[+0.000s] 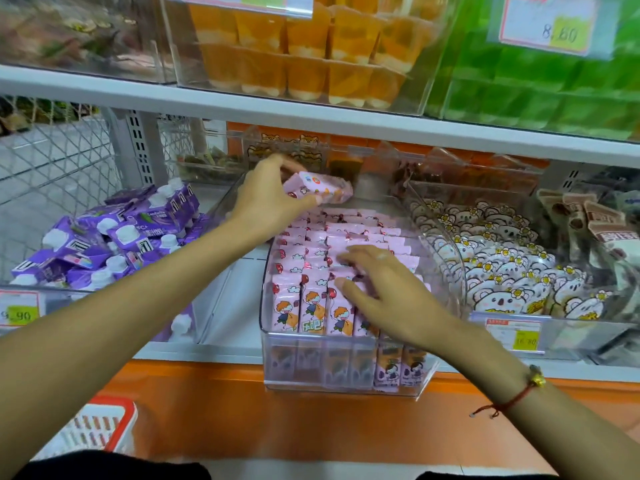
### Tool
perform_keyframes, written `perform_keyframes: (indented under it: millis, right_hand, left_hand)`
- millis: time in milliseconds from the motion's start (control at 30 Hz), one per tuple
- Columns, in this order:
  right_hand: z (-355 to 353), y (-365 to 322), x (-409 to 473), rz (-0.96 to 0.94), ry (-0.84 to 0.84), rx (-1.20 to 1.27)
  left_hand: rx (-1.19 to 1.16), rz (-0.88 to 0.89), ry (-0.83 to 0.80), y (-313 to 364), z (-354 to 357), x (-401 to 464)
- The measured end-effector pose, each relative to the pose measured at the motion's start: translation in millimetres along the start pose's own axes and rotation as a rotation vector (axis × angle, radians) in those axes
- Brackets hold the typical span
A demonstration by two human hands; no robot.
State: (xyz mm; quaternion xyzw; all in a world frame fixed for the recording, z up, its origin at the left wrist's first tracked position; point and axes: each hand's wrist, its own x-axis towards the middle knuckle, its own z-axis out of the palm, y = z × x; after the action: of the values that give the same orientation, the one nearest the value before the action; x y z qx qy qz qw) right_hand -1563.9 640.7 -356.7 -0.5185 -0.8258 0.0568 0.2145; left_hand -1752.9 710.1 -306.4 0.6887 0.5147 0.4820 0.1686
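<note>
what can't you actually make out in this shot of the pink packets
Head view throughout.
Pink packets under the right hand: covered by its palm and fingers.
Held pink packet: its left end hidden by the left hand.
Print on the packets: too small and blurred to read.
Lower-left price tag: cut by the left edge.
Upper price tag: blurred, top cut off.

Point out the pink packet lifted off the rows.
The pink packet in the left-hand grip, above the bin's far end; the rest stand in rows.
</note>
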Motion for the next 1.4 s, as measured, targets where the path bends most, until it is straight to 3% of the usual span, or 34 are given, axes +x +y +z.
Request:
perform_keyframes:
  millis: [167,533,800,1067,1200,1400]
  right_hand:
    - [-3,3,0,0.012,-0.040,-0.004]
    - [-1,6,1,0.012,-0.047,-0.014]
    - [-1,3,0,0.017,-0.039,-0.002]
    - [-5,0,0,0.014,-0.058,-0.027]
    - [-12,-5,-2,-0.035,-0.020,-0.143]
    - [-18,-12,-14,-0.073,-0.039,-0.214]
  left_hand:
    - [0.247,0.032,-0.065,-9,24,22]
    - [0.525,0.155,-0.423,-7,29,55]
    - [0.565,0.098,-0.388,-5,64,60]
    - [0.695,0.081,-0.717,-14,56,65]
    - [0.723,0.174,-0.697,-12,50,66]
    - [0.643,0.130,-0.583,-14,60,57]
